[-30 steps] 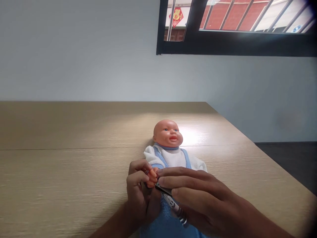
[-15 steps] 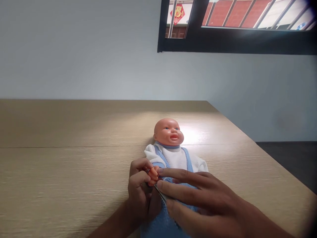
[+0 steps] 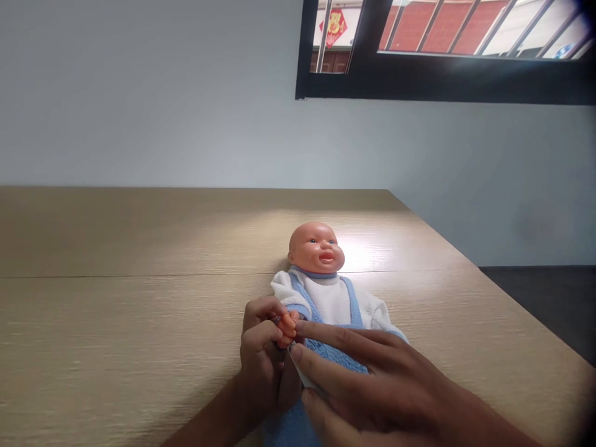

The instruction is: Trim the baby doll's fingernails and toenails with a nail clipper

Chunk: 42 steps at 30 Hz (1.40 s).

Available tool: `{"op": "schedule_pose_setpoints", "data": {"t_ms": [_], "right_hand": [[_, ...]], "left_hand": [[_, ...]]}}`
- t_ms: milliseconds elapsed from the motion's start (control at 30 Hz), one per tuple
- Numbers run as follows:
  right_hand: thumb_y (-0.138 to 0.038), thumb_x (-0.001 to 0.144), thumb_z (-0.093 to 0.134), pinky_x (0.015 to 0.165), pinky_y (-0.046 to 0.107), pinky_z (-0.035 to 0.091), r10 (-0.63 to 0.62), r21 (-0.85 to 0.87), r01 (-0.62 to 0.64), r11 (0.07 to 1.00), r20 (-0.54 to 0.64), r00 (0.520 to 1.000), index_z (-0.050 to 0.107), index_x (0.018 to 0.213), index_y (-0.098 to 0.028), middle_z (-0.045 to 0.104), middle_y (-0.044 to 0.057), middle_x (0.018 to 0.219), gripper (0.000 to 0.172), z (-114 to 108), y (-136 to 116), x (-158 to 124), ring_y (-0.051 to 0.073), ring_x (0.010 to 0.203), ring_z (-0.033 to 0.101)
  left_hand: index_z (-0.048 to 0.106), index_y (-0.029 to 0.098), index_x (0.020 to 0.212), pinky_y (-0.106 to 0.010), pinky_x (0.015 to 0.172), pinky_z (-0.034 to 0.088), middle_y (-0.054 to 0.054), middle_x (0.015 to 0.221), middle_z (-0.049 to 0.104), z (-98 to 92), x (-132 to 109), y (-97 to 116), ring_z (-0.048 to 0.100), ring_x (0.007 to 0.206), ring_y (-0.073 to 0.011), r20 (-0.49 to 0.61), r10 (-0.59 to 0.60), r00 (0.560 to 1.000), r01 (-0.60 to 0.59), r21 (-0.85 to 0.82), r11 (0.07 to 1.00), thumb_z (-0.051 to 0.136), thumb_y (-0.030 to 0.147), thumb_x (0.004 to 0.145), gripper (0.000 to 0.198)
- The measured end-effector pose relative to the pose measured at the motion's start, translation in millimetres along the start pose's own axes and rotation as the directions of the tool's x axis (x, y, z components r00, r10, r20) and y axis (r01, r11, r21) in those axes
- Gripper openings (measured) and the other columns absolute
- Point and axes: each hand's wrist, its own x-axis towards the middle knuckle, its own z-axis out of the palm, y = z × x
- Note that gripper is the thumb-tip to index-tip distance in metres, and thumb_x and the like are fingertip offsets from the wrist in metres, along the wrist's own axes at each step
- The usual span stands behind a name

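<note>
A baby doll (image 3: 319, 248) lies face up on the table, dressed in a white top and blue overalls. Its small orange-pink hand (image 3: 287, 327) is pinched by my left hand (image 3: 263, 354), whose fingers curl around it from the left. My right hand (image 3: 367, 372) reaches over the doll's body from the right. Between its thumb and fingers is a slim, pale, flat tool that looks like a nail clipper (image 3: 305, 375), mostly covered by the fingers. The tool's tip lies close beside the doll's fingers; whether it touches them I cannot tell. My right index fingertip rests against the doll's hand.
The wooden table (image 3: 116, 335) has a thin seam running across it, and its right edge slants down towards the dark floor (image 3: 535, 298). A pale wall (image 3: 162, 93) stands behind, with a dark-framed barred window (image 3: 419, 74) at upper right.
My right hand has shifted slightly left and down, with the tool's tip moving a little. More of the doll's overalls and its other sleeve now show. My left hand keeps its hold.
</note>
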Motion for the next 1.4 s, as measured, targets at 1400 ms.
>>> {"op": "schedule_pose_setpoints", "data": {"t_ms": [1400], "right_hand": [[-0.003, 0.099, 0.052, 0.111, 0.023, 0.054, 0.027, -0.347, -0.035, 0.937, -0.029, 0.999, 0.074, 0.109, -0.022, 0.081, 0.0, 0.116, 0.031, -5, -32, 13, 0.02, 0.129, 0.069]], "left_hand": [[0.05, 0.025, 0.095, -0.025, 0.07, 0.065, 0.0, 0.1, 0.055, 1.5, 2, 3, 0.06, 0.084, -0.0135, -0.045, 0.001, 0.999, 0.0, 0.023, 1.0, 0.066, -0.001, 0.087, 0.032]]}}
